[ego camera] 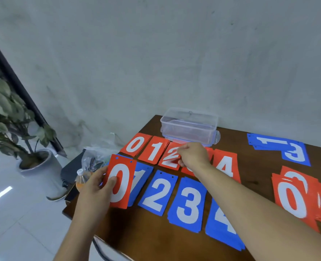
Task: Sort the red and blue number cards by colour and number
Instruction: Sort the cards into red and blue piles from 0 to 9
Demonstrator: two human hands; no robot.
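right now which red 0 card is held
The red 0 card in the left hand, above the blue cards; the other red 0 cards lie flat on the brown table.

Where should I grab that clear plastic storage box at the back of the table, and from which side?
Likely from above: span the clear plastic storage box across its narrow width, thumb on the near long wall, fingers on the far one. Those walls are flat and bare, while the red number cards lie close in front, so a frontal reach could disturb them.

Bare table (255,166) between blue 4 pile (220,223) and red 0 stack (295,200); clear box (189,127) behind red row (154,150).
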